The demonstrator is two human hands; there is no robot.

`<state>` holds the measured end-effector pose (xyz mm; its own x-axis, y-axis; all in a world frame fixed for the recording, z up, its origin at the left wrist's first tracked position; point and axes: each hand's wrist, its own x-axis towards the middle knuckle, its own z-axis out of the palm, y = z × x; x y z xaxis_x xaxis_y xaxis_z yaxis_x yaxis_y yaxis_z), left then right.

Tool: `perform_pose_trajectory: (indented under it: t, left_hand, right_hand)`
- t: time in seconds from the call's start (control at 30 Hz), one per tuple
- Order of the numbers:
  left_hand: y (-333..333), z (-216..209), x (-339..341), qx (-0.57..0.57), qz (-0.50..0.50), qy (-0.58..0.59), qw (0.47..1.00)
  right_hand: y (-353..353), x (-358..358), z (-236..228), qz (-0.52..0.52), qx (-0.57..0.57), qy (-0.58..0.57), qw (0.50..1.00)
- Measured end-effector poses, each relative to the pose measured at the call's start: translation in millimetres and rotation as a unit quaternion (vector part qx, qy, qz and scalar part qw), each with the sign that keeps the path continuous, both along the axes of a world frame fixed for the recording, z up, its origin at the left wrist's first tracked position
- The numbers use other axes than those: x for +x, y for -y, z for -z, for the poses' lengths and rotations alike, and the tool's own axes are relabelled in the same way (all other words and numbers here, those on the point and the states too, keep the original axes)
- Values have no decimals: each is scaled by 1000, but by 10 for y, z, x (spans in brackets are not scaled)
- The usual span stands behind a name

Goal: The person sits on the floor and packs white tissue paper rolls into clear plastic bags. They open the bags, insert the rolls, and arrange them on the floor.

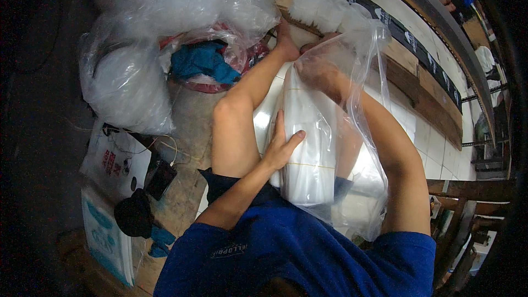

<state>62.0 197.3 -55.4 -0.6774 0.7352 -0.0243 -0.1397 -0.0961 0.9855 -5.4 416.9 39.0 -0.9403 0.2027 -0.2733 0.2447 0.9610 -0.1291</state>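
Observation:
A long bundle of clear plastic bags (pixel 309 146), tied with thin bands, lies between my legs inside a larger loose clear plastic bag (pixel 366 148). My left hand (pixel 286 147) grips the bundle's left side, its thumb over the top and its fingers along the edge. My right arm reaches forward along the right side of the loose bag. At the bundle's far end, my right hand (pixel 314 71) is closed around it, partly veiled by the clear plastic. The loose bag's crumpled upper part stands up to the right of the bundle.
Big clear sacks of whitish plastic (pixel 129 88) stand at far left, beside a teal cloth (pixel 203 61). More whitish bundles (pixel 324 8) sit on a wooden board ahead. A black cap (pixel 133 214) and a dark phone-like device (pixel 160 179) lie at left. Wooden slats (pixel 467 209) stand at right.

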Motion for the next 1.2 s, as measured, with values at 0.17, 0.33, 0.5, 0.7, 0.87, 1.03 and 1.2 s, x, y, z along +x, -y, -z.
perform_pose_trajectory:
  t: [0.17, 0.33, 0.5, 0.7, 0.87, 1.03, 1.2]
  left_hand:
    - [-13, 20, -2, -13, 1, -16, 1000]
    - [-10, -42, -5, -43, -4, -23, 999]
    - [28, -77, -55, 8, -3, 33, 999]
    - [37, -192, -29, 32, -13, 125, 992]
    - [7, -154, 1, -27, 6, -9, 1000]
    - [-4, -151, 18, -30, 12, -14, 999]
    - [-34, -153, 25, -51, 13, -33, 998]
  right_hand:
    - [222, 86, -99, 5, 75, -73, 994]
    - [328, 515, -414, -43, 56, -224, 972]
    - [433, 1473, -185, 18, -136, -197, 971]
    - [740, 1827, 21, 157, -279, -226, 920]
    - [1058, 2067, 140, 240, -355, -255, 867]
    - [1177, 1951, 182, 286, -364, -309, 831]
    - [1367, 1857, 240, 361, -563, -274, 691]
